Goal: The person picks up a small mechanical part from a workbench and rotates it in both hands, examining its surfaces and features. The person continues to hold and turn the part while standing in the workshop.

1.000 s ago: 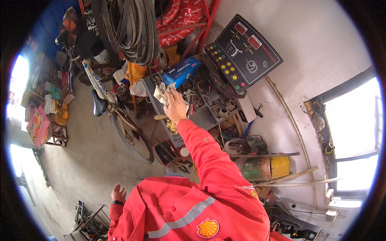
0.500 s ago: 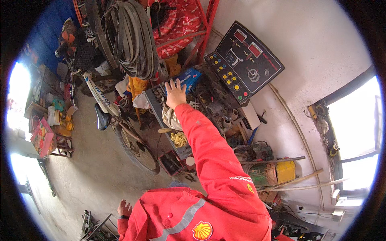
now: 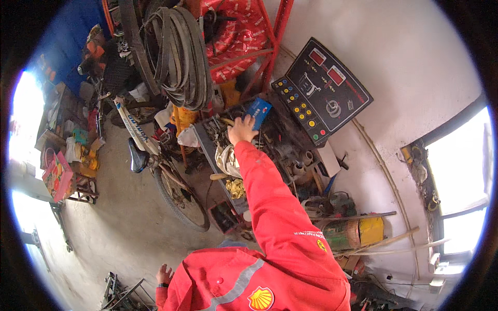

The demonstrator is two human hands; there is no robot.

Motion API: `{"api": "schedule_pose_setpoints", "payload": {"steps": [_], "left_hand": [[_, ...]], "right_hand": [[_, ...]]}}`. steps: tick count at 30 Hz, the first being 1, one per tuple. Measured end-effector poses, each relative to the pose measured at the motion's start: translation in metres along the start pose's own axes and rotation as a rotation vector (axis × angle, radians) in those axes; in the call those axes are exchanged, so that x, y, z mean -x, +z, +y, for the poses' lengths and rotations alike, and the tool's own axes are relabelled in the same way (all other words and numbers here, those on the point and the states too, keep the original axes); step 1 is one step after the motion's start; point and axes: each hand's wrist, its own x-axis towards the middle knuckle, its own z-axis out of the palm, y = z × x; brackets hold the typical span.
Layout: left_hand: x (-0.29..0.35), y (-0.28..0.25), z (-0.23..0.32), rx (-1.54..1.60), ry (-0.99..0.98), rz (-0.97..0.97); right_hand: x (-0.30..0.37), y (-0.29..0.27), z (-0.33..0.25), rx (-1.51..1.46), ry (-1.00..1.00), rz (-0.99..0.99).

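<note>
My right hand [image 3: 242, 130] reaches out over a metal tool cart, its fingers spread and bent down among the loose tools. Its fingertips are beside a flat blue box [image 3: 259, 112], touching or very near its edge. A wooden or yellowish handle [image 3: 227, 121] shows just left of those fingers. Under the right wrist lie a pale cloth [image 3: 226, 159] and a crumpled yellow cloth [image 3: 236, 188], with a wooden handle [image 3: 219, 177] between them. My left hand [image 3: 165, 274] hangs low at my side, empty, fingers apart, a dark band on its wrist.
A control panel [image 3: 328, 88] with coloured buttons stands behind the cart. Dark rubber belts [image 3: 181, 62] hang at the back, near a red rack [image 3: 275, 46]. A bicycle [image 3: 139, 150] leans left of the cart. Rods and a green-and-yellow container [image 3: 342, 233] are at the right.
My right hand has moved a little right over the cart, fingers bending lower. The blue box lies at a different angle, shifted right. The whole view has also shifted slightly.
</note>
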Motion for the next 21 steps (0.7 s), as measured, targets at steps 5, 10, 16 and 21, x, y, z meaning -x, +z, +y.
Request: {"api": "schedule_pose_setpoints", "payload": {"steps": [5,10,16,21], "left_hand": [[-0.004,0.003,-0.007,-0.022,0.014,-0.008],[-0.009,0.004,-0.015,-0.089,0.029,-0.042],[-0.011,0.012,-0.003,-0.094,0.037,-0.110],[-0.023,0.012,0.005,-0.606,0.334,-0.119]], "right_hand": [[0.023,-0.003,0.051,-0.271,-0.031,0.197],[0.042,-0.039,0.107,-0.556,-0.121,0.364],[0.126,-0.080,0.186,-1.061,-0.102,0.395],[0.227,-0.072,0.205,-1.321,0.071,0.176]]}}
